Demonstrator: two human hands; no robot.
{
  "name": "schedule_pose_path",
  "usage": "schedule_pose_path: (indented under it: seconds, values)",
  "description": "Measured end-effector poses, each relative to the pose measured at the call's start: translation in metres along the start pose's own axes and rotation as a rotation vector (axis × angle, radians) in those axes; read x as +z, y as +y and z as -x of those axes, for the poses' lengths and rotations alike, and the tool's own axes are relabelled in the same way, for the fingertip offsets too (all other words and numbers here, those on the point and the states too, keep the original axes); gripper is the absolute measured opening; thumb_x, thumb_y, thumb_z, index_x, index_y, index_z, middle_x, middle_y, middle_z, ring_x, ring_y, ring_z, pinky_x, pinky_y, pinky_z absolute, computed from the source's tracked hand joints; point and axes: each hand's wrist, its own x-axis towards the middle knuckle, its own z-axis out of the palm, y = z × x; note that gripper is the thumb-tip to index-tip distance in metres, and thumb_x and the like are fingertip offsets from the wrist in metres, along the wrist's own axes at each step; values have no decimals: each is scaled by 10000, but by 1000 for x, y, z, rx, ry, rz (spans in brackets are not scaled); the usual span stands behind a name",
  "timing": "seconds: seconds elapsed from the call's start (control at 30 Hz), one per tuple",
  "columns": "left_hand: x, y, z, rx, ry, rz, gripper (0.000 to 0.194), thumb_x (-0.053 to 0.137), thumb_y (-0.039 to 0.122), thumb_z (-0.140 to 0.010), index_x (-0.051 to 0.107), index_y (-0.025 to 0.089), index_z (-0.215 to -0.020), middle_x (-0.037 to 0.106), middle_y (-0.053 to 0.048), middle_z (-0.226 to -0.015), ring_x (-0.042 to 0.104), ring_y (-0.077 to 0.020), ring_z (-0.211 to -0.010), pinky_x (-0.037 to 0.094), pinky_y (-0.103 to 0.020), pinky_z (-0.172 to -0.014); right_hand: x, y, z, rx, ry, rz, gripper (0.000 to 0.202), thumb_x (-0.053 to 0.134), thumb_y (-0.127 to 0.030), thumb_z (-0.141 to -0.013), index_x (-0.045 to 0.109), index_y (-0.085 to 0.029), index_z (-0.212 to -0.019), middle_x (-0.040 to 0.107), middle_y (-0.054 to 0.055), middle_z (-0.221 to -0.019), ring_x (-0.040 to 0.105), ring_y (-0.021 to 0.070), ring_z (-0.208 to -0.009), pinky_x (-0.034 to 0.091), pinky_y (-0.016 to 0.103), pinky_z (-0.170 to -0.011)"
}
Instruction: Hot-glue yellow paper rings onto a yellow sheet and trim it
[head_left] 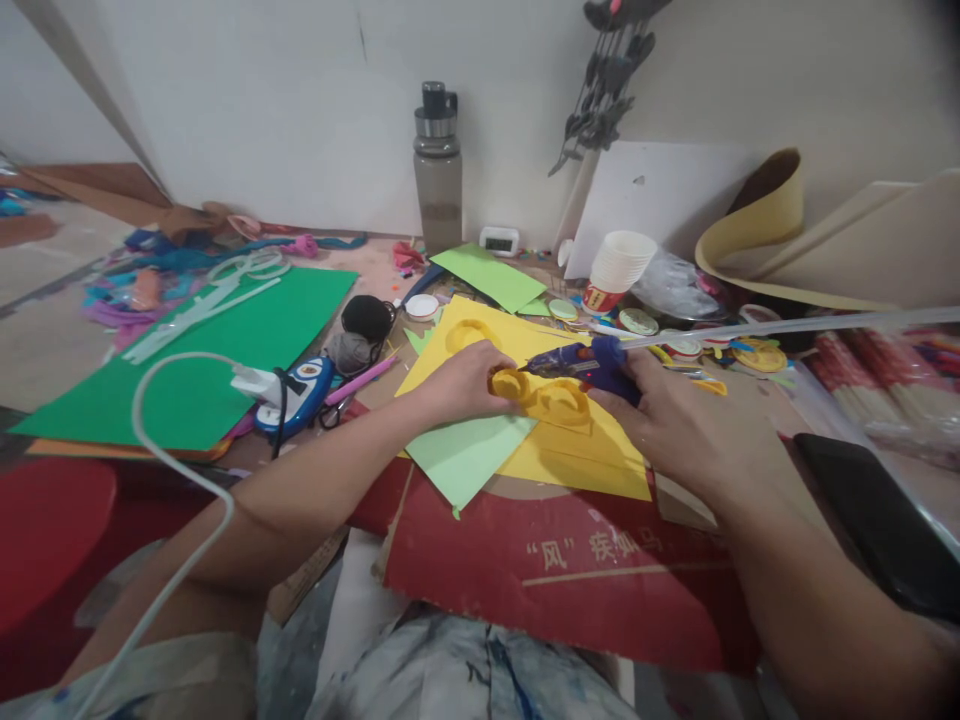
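Observation:
Near the middle of the table, my left hand (471,380) is closed on the left end of a yellow craft piece (561,402) with round raised parts. My right hand (660,415) grips a dark blue glue gun (585,366) from the right, with a clear glue stick (787,326) running out of its back. The gun's nozzle is close above the yellow piece; whether they touch is unclear. Yellow paper sheets (622,460) lie under both hands, and another yellow ring (474,336) rests on them. A light green sheet (472,450) sticks out below my left hand.
A bottle (439,190) stands at the back, with stacked paper cups (621,265) to its right. Green card (300,330) and a power strip (300,395) with a white cable lie left. A black phone (874,520) is right. Red cardboard (570,600) forms the front edge.

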Motion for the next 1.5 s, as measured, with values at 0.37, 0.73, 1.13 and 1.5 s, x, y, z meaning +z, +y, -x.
schedule_pose_path:
  seconds: [0.37, 0.73, 1.13, 1.5]
  values:
    - [-1, -4, -2, -63, -15, 16, 555, 840, 444, -701, 686, 194, -1172, 666, -78, -1121, 615, -247, -1042, 487, -351, -892, 4, 3, -2, 58, -3, 27, 307, 680, -430, -828, 593, -254, -1065, 722, 114, -1010, 671, 337, -923, 514, 454, -775]
    - [-6, -5, 0, -59, -62, 9, 652, 822, 488, -677, 660, 199, -1239, 649, -79, -1173, 607, -261, -1086, 485, -364, -938, 4, -3, -2, 38, -16, 27, 218, 675, -367, -820, 590, -243, -978, 728, 102, -986, 678, 307, -904, 499, 399, -756]
    - [-3, -8, -1, -29, 22, -13, 495, 799, 468, -720, 703, 197, -1123, 663, -71, -1085, 613, -239, -1018, 491, -355, -893, 8, 0, -2, 14, -10, 75, 233, 662, -392, -822, 601, -233, -980, 718, 114, -931, 671, 314, -860, 498, 397, -724]
    - [-7, -10, -2, -19, -1, -100, 500, 790, 506, -726, 728, 202, -1119, 699, -79, -1069, 615, -266, -1037, 480, -377, -911, 10, 0, -1, -3, -24, 68, 223, 642, -407, -829, 592, -233, -958, 700, 93, -871, 657, 289, -818, 488, 376, -708]
